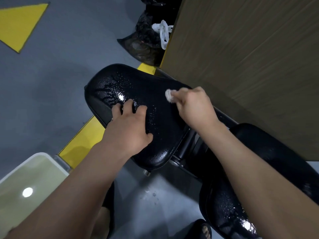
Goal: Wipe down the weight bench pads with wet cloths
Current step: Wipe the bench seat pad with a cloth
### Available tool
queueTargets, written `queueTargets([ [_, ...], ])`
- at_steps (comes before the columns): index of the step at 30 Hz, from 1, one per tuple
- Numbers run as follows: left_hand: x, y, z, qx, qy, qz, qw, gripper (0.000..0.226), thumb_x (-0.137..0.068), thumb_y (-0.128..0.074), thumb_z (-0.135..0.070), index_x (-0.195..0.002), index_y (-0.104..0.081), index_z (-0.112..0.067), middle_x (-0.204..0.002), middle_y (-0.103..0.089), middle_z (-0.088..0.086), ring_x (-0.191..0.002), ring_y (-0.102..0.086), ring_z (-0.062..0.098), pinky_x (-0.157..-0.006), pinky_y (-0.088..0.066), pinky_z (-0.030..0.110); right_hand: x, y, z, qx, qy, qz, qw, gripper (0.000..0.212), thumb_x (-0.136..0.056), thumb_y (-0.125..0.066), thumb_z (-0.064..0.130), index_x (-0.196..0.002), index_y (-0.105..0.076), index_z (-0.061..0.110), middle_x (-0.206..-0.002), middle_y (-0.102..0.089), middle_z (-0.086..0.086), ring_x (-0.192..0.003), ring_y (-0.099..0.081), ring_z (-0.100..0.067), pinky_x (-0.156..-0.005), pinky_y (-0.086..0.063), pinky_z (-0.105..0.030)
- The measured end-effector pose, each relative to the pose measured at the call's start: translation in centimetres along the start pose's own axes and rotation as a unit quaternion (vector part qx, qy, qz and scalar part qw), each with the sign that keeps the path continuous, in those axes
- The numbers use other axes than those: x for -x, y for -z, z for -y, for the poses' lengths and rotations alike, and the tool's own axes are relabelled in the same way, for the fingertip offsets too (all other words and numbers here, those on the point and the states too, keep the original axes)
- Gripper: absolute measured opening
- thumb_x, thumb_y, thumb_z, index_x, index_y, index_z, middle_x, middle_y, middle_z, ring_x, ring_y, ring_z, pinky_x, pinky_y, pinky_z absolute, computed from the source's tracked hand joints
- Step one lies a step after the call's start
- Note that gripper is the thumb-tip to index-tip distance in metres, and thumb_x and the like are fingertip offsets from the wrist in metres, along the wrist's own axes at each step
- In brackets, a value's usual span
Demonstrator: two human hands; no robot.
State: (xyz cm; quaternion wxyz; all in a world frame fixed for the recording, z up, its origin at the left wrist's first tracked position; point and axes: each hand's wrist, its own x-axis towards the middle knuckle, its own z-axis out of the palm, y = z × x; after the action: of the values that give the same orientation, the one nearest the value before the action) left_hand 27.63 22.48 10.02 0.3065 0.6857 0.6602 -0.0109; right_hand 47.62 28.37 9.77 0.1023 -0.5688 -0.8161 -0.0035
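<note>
Tub, lower left: a white-rimmed tub (42, 154) of pale greenish liquid is cut off by the frame edge, so its full shape cannot be made out; a round light glints on the surface.
Floor markings: a yellow triangle (19, 25) lies far left, and a yellow stripe (82, 140) runs under the bench and is partly hidden by it.
Left hand: the left hand (128, 128) lies palm down on the near-left part of the seat pad (146, 87), fingers spread apart and straight, thumb out to the side; the palm hides the pad beneath.
Seat pad: black, tilted, beaded with water and streaked wet at its far-left end.
Bags beyond: black bags (146, 44) with a white plastic bag (163, 32) on them, partly hidden behind the wooden panel (250, 66).
Cloth: a small white cloth (170, 96) sits at the seat pad's right edge; only a wad shows, the rest is buried in the fist.
Right hand: the right hand (193, 106) is curled tightly round the cloth, knuckles up, wrist bent down toward the pad.
Frame joint: the dark metal frame (188, 145) between the pads is hard to make out.
Back pad: the back pad (276, 152), wet and black, is crossed by the right forearm and cut off at the bottom.
</note>
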Motion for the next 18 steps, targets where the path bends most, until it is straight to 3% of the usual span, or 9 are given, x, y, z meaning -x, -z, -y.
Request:
queueTargets([
  [4,0.1,0.2,0.0,0.011,-0.001,0.002,1.000,0.085,-0.087,-0.072,-0.046,-0.156,-0.024,-0.031,-0.167,-0.005,0.003,-0.151,-0.002,0.036,-0.116,-0.036,0.052,-2.2,-1.2,0.1,0.022,-0.077,0.017,0.997,0.027,-0.099,-0.052,0.008,-0.107,-0.077,0.015,-0.084,-0.065,-0.008,-0.074,-0.061,-0.037,-0.075,-0.047,-0.039],
  [8,0.1,0.1,0.4,0.015,-0.003,0.007,1.000,0.087,-0.087,-0.072,-0.045,-0.157,-0.023,-0.032,-0.167,-0.004,0.002,-0.152,-0.001,0.036,-0.117,-0.034,0.054,2.6,-0.5,2.4,-0.036,-0.022,0.007,0.999,0.020,-0.096,-0.065,0.009,-0.112,-0.076,0.013,-0.091,-0.055,-0.009,-0.081,-0.050,-0.032,-0.063,-0.047,-0.037],
  [10,0.1,0.1,0.6,0.018,-0.003,0.009,1.000,0.086,-0.087,-0.072,-0.045,-0.157,-0.023,-0.032,-0.167,-0.004,0.002,-0.151,-0.001,0.036,-0.117,-0.035,0.054,2.8,0.5,2.1,-0.082,0.003,0.022,0.996,0.019,-0.098,-0.065,0.013,-0.112,-0.077,0.014,-0.091,-0.054,-0.008,-0.082,-0.053,-0.032,-0.066,-0.051,-0.039],
  [14,0.2,0.2,0.6,0.018,-0.008,0.009,1.000,0.088,-0.087,-0.072,-0.045,-0.157,-0.021,-0.034,-0.167,-0.003,0.001,-0.152,0.000,0.035,-0.117,-0.035,0.052,-3.2,1.0,-0.8,-0.079,-0.055,-0.043,0.994,0.019,-0.100,-0.061,0.021,-0.109,-0.078,0.020,-0.092,-0.055,-0.009,-0.084,-0.057,-0.029,-0.074,-0.054,-0.039],
  [16,0.2,0.3,0.7,0.020,-0.010,0.011,1.000,0.089,-0.086,-0.073,-0.044,-0.158,-0.020,-0.035,-0.167,-0.003,0.001,-0.152,0.000,0.035,-0.118,-0.032,0.051,-5.7,0.2,-1.1,-0.072,-0.058,-0.010,0.996,0.021,-0.100,-0.060,0.022,-0.110,-0.079,0.021,-0.095,-0.053,-0.009,-0.088,-0.057,-0.029,-0.078,-0.052,-0.038],
  [18,0.3,0.3,0.7,0.022,-0.009,0.016,1.000,0.090,-0.086,-0.073,-0.044,-0.158,-0.020,-0.035,-0.168,-0.002,0.001,-0.152,0.001,0.035,-0.119,-0.030,0.051,-5.6,-1.0,-0.3,-0.057,-0.039,0.037,0.997,0.023,-0.102,-0.057,0.022,-0.111,-0.078,0.020,-0.093,-0.046,-0.006,-0.088,-0.055,-0.033,-0.072,-0.047,-0.035],
])
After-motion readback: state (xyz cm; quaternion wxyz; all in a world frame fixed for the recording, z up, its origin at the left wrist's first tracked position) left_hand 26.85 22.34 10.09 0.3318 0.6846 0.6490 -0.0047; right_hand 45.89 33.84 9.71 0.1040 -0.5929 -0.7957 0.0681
